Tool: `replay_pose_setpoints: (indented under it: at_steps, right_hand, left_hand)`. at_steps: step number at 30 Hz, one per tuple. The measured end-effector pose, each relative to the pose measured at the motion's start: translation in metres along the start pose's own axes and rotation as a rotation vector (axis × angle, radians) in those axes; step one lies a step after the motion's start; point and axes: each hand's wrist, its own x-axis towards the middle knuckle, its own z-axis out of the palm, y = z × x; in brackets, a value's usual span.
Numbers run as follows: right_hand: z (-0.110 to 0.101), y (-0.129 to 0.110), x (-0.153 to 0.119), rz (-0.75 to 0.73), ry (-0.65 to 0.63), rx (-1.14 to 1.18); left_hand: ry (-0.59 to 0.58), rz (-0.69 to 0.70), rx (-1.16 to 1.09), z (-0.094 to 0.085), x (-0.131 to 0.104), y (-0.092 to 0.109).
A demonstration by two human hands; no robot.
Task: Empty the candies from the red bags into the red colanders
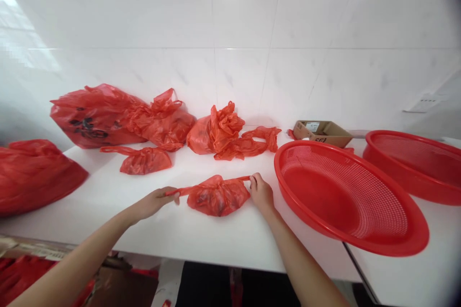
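Note:
A small red plastic bag (pixel 218 196) with dark contents lies on the white table (pixel 216 240), its two handles drawn out to either side. My left hand (pixel 154 201) is closed on the left handle, pinching it between thumb and fingers. On the other side, my right hand (pixel 261 192) grips the end of the right handle. What fills the bag shows only dimly through the plastic. Behind it to the left sits another small red bag (pixel 147 160) with its handles twisted together.
Larger red bags (pixel 93 115) stand along the tiled wall, with another bag (pixel 36 172) at the far left. To the right are a red perforated basket (pixel 324 192), a second basket (pixel 421 177) and a cardboard box (pixel 320 132). Below the table's front left edge is an open carton (pixel 118 283).

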Motion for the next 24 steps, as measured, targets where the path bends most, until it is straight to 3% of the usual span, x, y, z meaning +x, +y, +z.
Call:
replay_pose_setpoints:
  at_steps: [3,6,8,10,14,17,20,24]
  right_hand:
    - [-0.001,0.002,0.000,0.024,0.014,0.073]
    - [-0.003,0.003,-0.001,0.045,0.016,0.137]
    - [-0.004,0.003,-0.002,0.056,0.014,0.172]
    - [-0.004,0.004,-0.002,0.065,0.016,0.204]
    - [-0.006,0.003,-0.002,0.076,0.039,0.262]
    - [-0.006,0.002,-0.002,0.087,0.057,0.307]
    - [-0.006,0.004,-0.001,0.098,0.057,0.348]
    - [-0.003,0.008,0.002,0.132,0.068,0.393]
  left_hand:
    - [0.309,-0.050,0.024,0.005,0.006,0.012]
    - [0.402,0.068,0.086,0.025,0.018,0.043]
    - [0.359,0.386,0.249,0.044,0.031,0.065]
    - [0.237,0.573,0.373,0.061,0.047,0.079]
    - [-0.001,0.437,0.477,0.078,0.072,0.083]
    - [-0.051,0.356,0.446,0.072,0.073,0.078]
    - [-0.094,0.308,0.376,0.053,0.058,0.079]
    - [-0.116,0.216,-0.066,0.010,0.019,0.085]
